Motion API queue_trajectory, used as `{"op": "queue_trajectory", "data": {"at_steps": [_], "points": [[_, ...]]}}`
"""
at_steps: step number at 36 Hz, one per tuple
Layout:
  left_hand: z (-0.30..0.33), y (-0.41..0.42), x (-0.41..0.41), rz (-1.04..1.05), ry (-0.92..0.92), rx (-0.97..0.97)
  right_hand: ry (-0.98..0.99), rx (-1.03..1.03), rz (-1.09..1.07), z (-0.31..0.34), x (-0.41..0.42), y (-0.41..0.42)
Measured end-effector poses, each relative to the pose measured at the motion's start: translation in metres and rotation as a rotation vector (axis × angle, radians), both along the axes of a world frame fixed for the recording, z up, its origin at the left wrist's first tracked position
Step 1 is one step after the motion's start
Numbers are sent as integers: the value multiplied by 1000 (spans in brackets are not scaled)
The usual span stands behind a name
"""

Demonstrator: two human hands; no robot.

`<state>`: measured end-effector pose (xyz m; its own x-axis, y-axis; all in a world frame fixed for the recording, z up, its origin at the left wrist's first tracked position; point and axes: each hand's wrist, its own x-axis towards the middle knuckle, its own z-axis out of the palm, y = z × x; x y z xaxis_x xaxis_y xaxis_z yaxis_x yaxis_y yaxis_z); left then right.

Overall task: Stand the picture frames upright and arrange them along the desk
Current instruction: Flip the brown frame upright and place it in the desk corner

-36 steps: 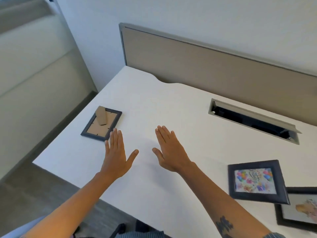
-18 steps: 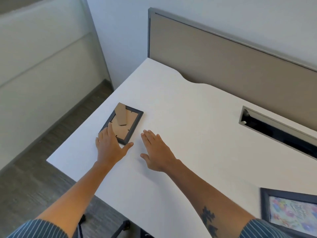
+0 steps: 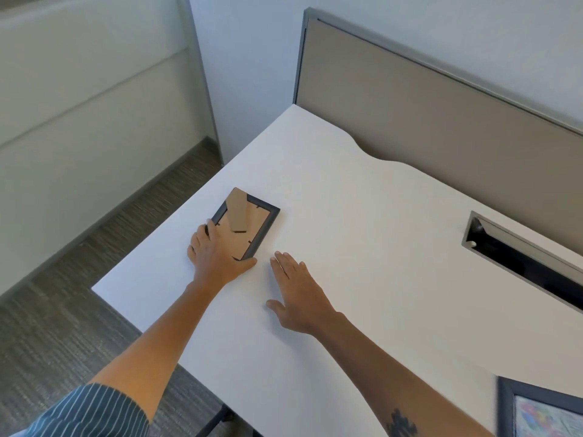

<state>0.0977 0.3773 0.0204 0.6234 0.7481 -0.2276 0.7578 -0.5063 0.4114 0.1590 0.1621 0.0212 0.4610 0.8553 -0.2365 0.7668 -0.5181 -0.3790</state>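
**No frame upright yet: the first is only just in hand**

Two frames show, and neither stands, so nearly all of the task looks to be ahead. The small frame [image 3: 249, 227] lies face-down near the left edge of the table [image 3: 362, 216], its cardboard back and folded-out stand [image 3: 236, 212] turned upward. The left hand [image 3: 214, 257] rests over its near corner, fingers curled at the left edge and thumb along the near edge; it seems to be taking hold, though the frame has not left the surface. Just beside it, the right hand [image 3: 296, 294] lies flat and released on the bare table, grasping nothing. At the lower right corner a second frame [image 3: 542, 411], cut off by the picture's edge, lies flat with a colourful print facing up. Left to do, by my reading: lift each frame, set it on its stand, and line them along the table.

The table is white, smooth and mostly bare. A grey-brown carpet [image 3: 79, 294] lies at the left below pale wall panels. A tan divider [image 3: 441, 121] runs along the back edge, and a cable slot [image 3: 520, 263] is sunk into the table at the right.
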Motion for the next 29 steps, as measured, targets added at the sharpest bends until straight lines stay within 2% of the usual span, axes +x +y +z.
{"op": "queue_trajectory", "data": {"at_steps": [9, 13, 18, 25, 29], "points": [[4, -4, -6, -81, -22, 3, -32, 39, -30, 19, 17, -23], [20, -22, -10, -189, -26, -31, -54, 79, -27, 36, 24, -35], [44, -63, -18, -453, -21, -56, -32, 87, 40, 54, 36, -56], [75, -127, -20, -888, -90, -96, -12, -40, 173, 70, 52, -112], [97, -155, -14, -1008, -84, -139, 91, 58, 142, 82, 45, -148]]}}
